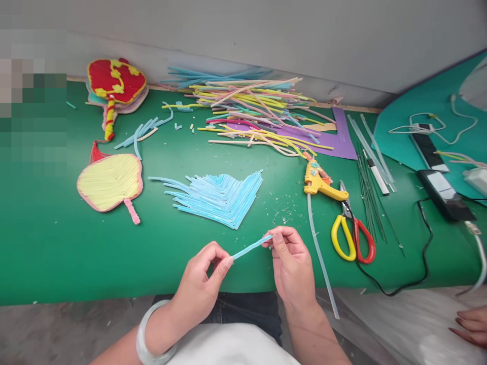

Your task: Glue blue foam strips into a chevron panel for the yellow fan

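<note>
A short blue pipe cleaner (251,247) is stretched between my two hands above the front of the table. My left hand (207,274) pinches its lower left end between thumb and fingertips. At the upper right end, my right hand (291,263) grips it the same way. Just beyond my hands lies a flat V-patterned panel of blue pipe cleaners (224,195), with loose ends sticking out on its left side. To the right of my right hand rest a yellow glue gun (319,182) with a long clear glue stick and scissors (352,233) with one yellow and one red handle.
Mixed pipe cleaners (251,106) are heaped at the back over a purple sheet (344,134). A yellow leaf-shaped fan (110,183) and a red fan (117,81) lie left. A black cable (403,293) runs to a power bank (443,192). Another person's hand (474,324) shows lower right.
</note>
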Tool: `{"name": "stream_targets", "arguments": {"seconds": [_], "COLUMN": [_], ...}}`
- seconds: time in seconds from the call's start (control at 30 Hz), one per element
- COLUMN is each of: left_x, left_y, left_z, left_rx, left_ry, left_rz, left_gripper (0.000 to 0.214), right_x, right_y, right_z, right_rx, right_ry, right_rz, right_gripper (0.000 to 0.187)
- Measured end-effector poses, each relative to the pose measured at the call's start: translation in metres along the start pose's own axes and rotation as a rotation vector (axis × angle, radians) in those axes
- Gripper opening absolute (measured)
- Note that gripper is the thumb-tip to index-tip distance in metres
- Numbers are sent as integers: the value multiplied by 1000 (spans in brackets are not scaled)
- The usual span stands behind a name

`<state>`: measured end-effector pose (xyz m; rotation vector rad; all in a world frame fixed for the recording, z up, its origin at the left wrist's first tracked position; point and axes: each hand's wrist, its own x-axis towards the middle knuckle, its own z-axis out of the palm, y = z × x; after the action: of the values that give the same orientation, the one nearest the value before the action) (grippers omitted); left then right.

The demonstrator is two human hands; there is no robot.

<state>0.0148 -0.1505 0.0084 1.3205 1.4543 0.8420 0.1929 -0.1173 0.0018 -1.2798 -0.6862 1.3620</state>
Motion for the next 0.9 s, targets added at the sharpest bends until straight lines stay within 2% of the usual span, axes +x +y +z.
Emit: {"name": "stream_targets", "arguments": {"seconds": [0.1,0.3,0.4,0.53,0.63,0.7,0.77,0.9], "left_x": [-1,-5,-5,0,5,8,10,16], "left_y": [-2,-3,-8,-16,-17,-16,-15,-14], "left_z": [0,6,6,3,4,7,12,22], "left_rx": [28,153,220,328,416,477,551,729], "left_ry": [5,12,33,130,159,153,155,201], "left_rz": [72,307,365,407,460,504,547,592], "left_gripper": [26,20,19,16,15,15,17,24], "right_x": [1,8,11,21,36,48,59,85], "right_y": [-2,-1,0,-11,-37,-60,-84,-115], "right_z": [-4,-10,-12,-20,-36,-52,-68,-97], "right_rx": [38,114,33,-302,-631,-940,-1180,-1457], "right_ry": [-22,-63,-83,-1,156,265,256,206], "right_rz": [30,115,108,-69,-298,-458,-551,-615], "right_gripper": [24,24,23,32,33,31,31,32]}}
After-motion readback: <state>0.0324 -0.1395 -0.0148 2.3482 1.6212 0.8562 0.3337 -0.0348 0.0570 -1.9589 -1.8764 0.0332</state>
